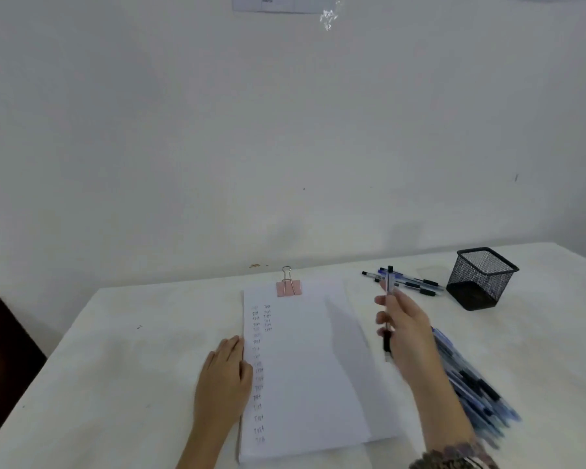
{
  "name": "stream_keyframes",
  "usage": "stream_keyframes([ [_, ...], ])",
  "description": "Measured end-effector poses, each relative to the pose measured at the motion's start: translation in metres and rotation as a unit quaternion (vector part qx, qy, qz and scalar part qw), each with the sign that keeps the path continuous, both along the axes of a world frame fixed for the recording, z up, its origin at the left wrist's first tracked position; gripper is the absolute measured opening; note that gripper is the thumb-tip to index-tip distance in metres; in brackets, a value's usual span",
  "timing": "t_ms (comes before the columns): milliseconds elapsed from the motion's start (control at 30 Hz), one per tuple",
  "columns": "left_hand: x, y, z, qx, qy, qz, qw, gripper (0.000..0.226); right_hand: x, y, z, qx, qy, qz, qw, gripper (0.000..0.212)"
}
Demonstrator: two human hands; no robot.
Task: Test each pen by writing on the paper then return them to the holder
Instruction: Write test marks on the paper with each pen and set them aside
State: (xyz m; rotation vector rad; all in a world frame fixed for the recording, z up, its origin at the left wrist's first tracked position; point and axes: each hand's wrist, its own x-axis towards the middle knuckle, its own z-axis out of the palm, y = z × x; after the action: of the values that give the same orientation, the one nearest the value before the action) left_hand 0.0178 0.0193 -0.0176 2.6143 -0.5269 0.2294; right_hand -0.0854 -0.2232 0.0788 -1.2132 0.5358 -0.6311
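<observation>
Step in hand: one pen is lifted off the sheet and no stroke is being made. I judge it to be either on its way to the writing or on its way to being put away.
Right hand (410, 333): grasps the pen (390, 286), which stands nearly upright above the right edge of the paper (305, 367).
Left hand (224, 377): released and flat, fingers straight, pressing the left edge of the paper.
Paper: a clipped stack at the table's centre, with a pink binder clip (289, 287) on its far edge. "Test" is written in two columns down the left side, and the middle and right are bare.
Holder (481, 282): black mesh, upright at far right, well apart from the right hand. From my view it looks empty.
Loose pens (410, 282): a few lie just left of the holder.
Pen heap (477, 384): lies near right, just beside the right forearm.
View limit: the held pen is blurred, so I cannot tell which end is the tip.
Next move: if the pen is untested, the tip must come down on the bare paper to the right of the columns. If tested, it goes far-right and drops into the holder's open mouth.
Edges and room: the table (132, 350) is open on the left. On the right, the path to the holder passes over the loose pens, so the hand should stay raised.
</observation>
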Motion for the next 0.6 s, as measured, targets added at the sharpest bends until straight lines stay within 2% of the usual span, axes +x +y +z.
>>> stream_keyframes([
  [33, 0.0, 0.0, 0.001, 0.001, -0.002, 0.0, 1.0, 0.086, -0.009, -0.014, 0.006, -0.124, 0.082, -0.033, 0.988, 0.023],
  [100, 0.001, -0.001, 0.001, 0.0, -0.005, 0.003, 1.0, 0.085, -0.026, -0.035, 0.011, -0.301, 0.204, -0.089, 0.927, 0.022],
  [200, 0.002, 0.0, -0.002, 0.002, -0.007, 0.003, 1.0, 0.085, -0.044, -0.055, 0.005, -0.363, 0.336, -0.081, 0.865, 0.017],
  [300, 0.002, 0.0, -0.002, 0.002, -0.004, 0.002, 1.0, 0.087, -0.053, -0.063, -0.011, -0.408, 0.459, 0.009, 0.789, 0.019],
  [367, 0.001, 0.0, -0.001, 0.001, -0.001, 0.001, 1.0, 0.089, -0.058, -0.061, -0.015, -0.429, 0.452, 0.039, 0.781, 0.021],
  [500, 0.002, 0.0, -0.003, 0.001, -0.004, 0.0, 1.0, 0.085, -0.063, -0.063, -0.012, -0.416, 0.406, 0.048, 0.812, 0.03],
  [600, 0.004, 0.001, -0.006, 0.005, -0.007, -0.005, 1.0, 0.08, -0.064, -0.068, -0.005, -0.427, 0.403, 0.079, 0.805, 0.034],
])
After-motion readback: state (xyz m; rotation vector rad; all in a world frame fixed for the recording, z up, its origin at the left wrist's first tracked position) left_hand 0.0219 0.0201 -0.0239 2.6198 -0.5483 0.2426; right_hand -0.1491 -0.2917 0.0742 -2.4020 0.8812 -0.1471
